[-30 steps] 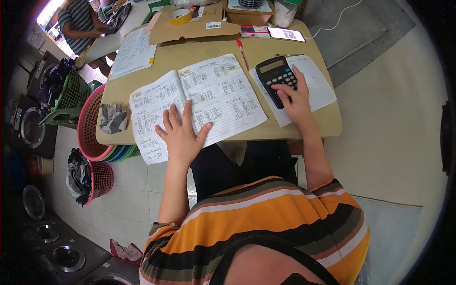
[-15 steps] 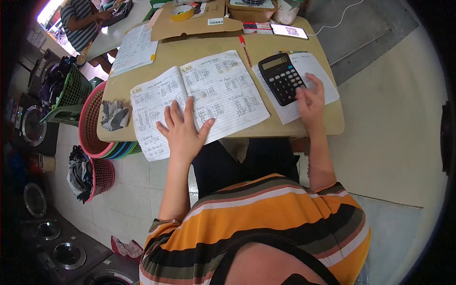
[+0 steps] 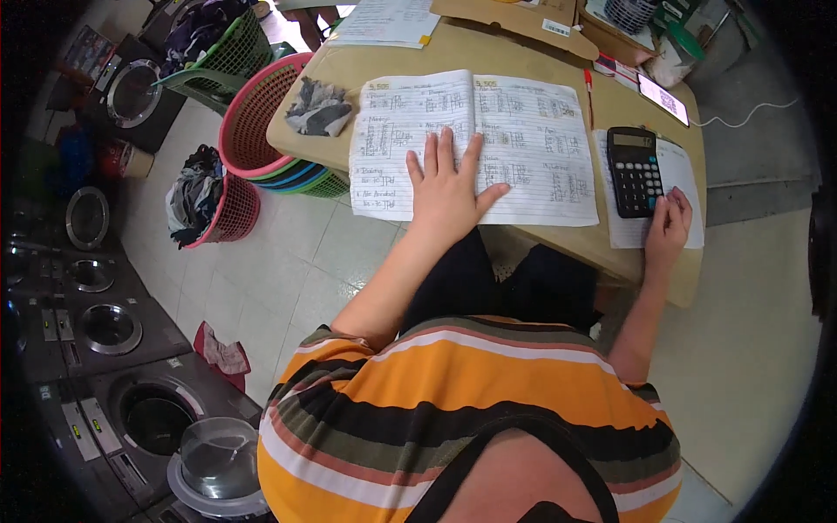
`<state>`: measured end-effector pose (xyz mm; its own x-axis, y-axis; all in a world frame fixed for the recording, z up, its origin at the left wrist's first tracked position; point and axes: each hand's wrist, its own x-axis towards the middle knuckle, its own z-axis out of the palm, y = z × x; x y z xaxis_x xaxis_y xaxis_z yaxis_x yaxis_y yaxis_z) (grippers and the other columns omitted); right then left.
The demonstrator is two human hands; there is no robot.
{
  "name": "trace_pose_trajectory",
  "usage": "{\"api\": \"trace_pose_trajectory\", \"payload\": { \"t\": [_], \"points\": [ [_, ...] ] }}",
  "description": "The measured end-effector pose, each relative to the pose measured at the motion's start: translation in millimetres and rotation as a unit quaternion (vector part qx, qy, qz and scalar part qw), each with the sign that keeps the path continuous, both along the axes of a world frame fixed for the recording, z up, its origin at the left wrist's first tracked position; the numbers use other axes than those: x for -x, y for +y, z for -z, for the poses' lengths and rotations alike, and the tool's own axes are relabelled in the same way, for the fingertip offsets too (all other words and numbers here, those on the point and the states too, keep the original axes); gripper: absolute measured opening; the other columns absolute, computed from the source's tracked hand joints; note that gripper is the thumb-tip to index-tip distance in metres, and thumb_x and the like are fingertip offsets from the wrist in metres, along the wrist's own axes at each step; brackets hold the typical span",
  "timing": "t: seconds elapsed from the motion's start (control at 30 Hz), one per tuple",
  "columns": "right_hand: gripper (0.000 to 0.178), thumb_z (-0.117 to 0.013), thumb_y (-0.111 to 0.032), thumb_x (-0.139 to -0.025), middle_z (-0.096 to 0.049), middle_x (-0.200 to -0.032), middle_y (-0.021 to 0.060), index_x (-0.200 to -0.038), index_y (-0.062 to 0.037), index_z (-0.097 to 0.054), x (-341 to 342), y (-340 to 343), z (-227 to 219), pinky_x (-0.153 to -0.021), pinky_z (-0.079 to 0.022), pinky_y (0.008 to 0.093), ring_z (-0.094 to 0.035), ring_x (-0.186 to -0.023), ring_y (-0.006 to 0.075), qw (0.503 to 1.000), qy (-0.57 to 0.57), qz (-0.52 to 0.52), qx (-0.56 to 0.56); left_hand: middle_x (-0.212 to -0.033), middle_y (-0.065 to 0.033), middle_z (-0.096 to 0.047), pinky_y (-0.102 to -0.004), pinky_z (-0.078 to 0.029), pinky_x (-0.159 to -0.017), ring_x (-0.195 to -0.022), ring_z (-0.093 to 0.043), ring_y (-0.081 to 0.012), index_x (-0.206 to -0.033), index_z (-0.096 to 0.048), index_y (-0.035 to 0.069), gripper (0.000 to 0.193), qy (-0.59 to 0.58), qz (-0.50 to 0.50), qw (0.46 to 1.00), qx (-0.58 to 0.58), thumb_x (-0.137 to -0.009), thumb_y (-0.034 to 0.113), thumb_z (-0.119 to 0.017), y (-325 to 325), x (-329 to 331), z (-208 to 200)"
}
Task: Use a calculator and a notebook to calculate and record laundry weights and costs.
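Observation:
An open notebook [image 3: 540, 196] with handwritten columns lies on the table in front of me. My left hand [image 3: 445, 192] rests flat on its lower middle, fingers spread over the left page and the fold. To the right, a black calculator [image 3: 635, 174] sits on a sheet of lined paper [image 3: 680, 166]. My right hand [image 3: 668, 228] is at the calculator's lower right corner, its fingers loosely bent and slightly apart, a fingertip by the edge of the keys. I see nothing held in it. A red pen [image 3: 589, 98] lies between notebook and calculator.
A lit phone [image 3: 663, 98] with a white cable lies at the back right, near a cardboard box [image 3: 523, 19]. A grey crumpled cloth [image 3: 318, 109] sits at the table's left corner. Laundry baskets [image 3: 253, 126] stand left of the table, and front-loading washers [image 3: 113, 327] line the left side.
The view has swung left, bringing more washers in. My right hand has shifted from over the keys to the calculator's lower right corner. My left hand stays flat on the notebook.

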<state>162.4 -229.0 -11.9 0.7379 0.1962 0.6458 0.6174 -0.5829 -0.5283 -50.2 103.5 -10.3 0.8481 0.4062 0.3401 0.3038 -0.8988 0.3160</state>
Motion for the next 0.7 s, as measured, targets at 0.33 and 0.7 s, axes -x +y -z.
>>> {"api": "trace_pose_trajectory", "payload": {
  "t": [0.33,0.7],
  "points": [
    [0.017,-0.062,-0.014,-0.102,-0.056,-0.138,0.0242,-0.107,0.0009,-0.068,11,3,-12,-0.106,-0.046,0.0442,-0.057,-0.126,0.0380,0.998,0.009,-0.019,0.052,-0.155,-0.0329,-0.036,-0.0728,-0.016,-0.115,-0.148,-0.028,-0.0514,-0.157,-0.040,0.016,0.080,-0.002,0.002,1.000,-0.012,-0.095,0.064,-0.057,-5,-6,3],
    [0.015,-0.070,-0.021,-0.096,-0.047,-0.151,0.0195,-0.104,-0.0112,-0.078,19,41,-29,-0.114,-0.032,0.0508,-0.042,-0.138,0.0442,0.991,-0.062,-0.062,0.099,-0.158,-0.0281,-0.033,-0.0708,-0.018,-0.115,-0.148,-0.028,-0.0472,-0.156,-0.040,0.016,0.076,0.025,-0.006,0.999,-0.023,-0.096,0.059,-0.058,-3,-2,-4]
  ]
}}
